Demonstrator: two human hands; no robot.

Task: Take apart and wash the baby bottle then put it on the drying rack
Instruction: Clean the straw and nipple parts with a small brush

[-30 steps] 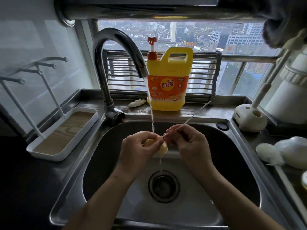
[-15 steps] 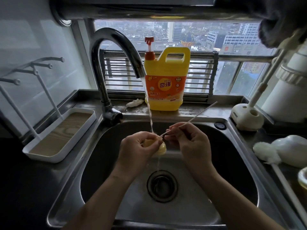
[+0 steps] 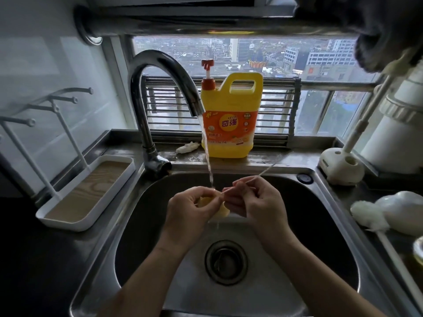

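Yellow bottle part (image 3: 223, 211) mostly hidden inside the left hand (image 3: 190, 209), thin stick (image 3: 263, 174) losing its near end in the right hand (image 3: 258, 202), bottle brush (image 3: 364, 213) handle cut off at the lower right, blurred dark mass (image 3: 377, 30) top right unidentifiable.

Only readable stuff is straight beyond the grip: the soap jug (image 3: 231, 151), whose orange label (image 3: 238, 131) says "KEON" and "奇强".

one head cam only, wide-angle, pitched forward and down, close over sink (image 3: 320, 213) which fills centre; faucet (image 3: 160, 65) at 11 o'clock, window (image 3: 320, 58) at 12, drying rack (image 3: 66, 224) at 9, frame edges barrel-distorted
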